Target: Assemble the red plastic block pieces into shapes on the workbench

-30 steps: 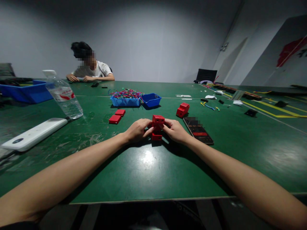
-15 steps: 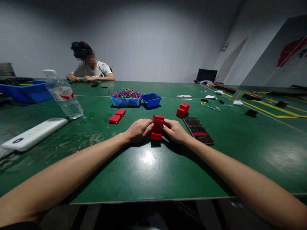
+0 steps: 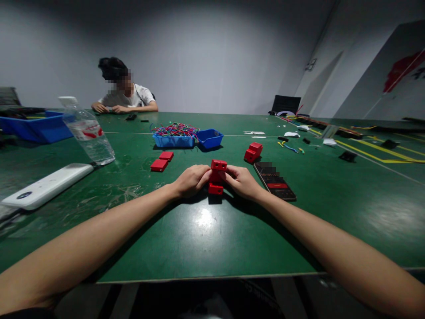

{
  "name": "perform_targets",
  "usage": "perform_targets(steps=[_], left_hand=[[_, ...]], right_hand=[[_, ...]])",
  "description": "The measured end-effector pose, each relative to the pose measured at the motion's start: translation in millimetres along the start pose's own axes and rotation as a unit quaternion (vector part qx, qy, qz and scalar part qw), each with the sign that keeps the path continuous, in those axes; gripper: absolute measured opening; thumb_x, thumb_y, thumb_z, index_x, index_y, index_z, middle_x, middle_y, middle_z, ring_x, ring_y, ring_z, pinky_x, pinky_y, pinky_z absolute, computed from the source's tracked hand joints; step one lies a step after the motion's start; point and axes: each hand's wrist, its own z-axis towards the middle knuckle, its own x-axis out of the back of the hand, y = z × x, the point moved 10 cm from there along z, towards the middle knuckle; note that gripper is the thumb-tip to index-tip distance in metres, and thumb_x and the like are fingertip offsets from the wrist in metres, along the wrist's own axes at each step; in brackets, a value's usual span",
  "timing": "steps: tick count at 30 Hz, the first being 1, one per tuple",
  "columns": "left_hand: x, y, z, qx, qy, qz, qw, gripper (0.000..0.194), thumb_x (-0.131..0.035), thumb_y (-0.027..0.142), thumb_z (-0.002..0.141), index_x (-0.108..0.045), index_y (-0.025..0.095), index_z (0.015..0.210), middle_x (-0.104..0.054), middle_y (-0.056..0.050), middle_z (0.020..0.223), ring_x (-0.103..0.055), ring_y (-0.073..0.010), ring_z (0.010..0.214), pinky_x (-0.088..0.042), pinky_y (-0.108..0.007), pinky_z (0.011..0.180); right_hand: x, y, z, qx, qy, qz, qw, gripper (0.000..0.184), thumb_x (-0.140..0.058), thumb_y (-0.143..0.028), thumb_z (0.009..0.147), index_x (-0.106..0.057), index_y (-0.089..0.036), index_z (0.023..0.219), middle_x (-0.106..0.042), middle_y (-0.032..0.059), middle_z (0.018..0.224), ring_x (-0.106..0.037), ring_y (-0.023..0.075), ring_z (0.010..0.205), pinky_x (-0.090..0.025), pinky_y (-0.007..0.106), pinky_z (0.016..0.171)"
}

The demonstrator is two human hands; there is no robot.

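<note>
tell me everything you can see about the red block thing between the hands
The red block assembly looks like matte moulded plastic. A boxy upper piece, with two small dark holes on its near face, sits above a flatter red piece resting on the green table. It stands upright, centred before the person. The left hand and right hand pinch it from either side, hiding its middle.

The red block (image 3: 217,177) is partly hidden by fingers (its middle).

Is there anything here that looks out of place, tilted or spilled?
The water bottle leans noticeably, though the wide lens may exaggerate that. Coloured wires heap above the rim of their blue tray. The red block between the left hand and right hand looks normal.
</note>
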Motion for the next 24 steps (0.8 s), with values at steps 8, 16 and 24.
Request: perform_targets(steps=[8,16,24], left_hand=[[0.4,-0.9,0.0,0.001,-0.002,-0.004,1.0,0.039,-0.023,0.037,0.101,-0.053,0.017,0.086,-0.061,-0.006,0.079,-0.054,-0.0181,0.072,-0.043,-0.03,0.071],[2.5,0.5,0.2,-0.011,0.008,0.002,1.0,0.039,-0.023,0.037,0.101,-0.053,0.017,0.085,-0.06,-0.005,0.078,-0.054,-0.0174,0.07,-0.042,-0.029,0.069],[0.8,2.5,-0.3,-0.015,0.0,0.006,1.0,0.038,-0.023,0.036,0.101,-0.053,0.017,0.088,-0.062,-0.007,0.08,-0.055,-0.0182,0.072,-0.043,-0.03,0.07]], right_hand=[[1.2,-2.3,-0.6,0.009,0.005,-0.008,1.0,0.032,-0.047,-0.039,0.091,-0.068,-0.015,0.087,-0.071,0.0057,0.079,-0.066,0.0221,0.082,-0.047,0.029,0.074],[2.7,-4.9,-1.5,0.015,0.008,-0.015,1.0,0.03,-0.047,-0.036,0.091,-0.069,-0.015,0.091,-0.074,0.0071,0.088,-0.066,0.0199,0.079,-0.047,0.028,0.072],[2.0,-5.2,-1.0,0.019,0.004,-0.02,1.0,0.029,-0.047,-0.035,0.091,-0.069,-0.015,0.09,-0.074,0.0074,0.091,-0.067,0.0211,0.083,-0.048,0.029,0.074]])
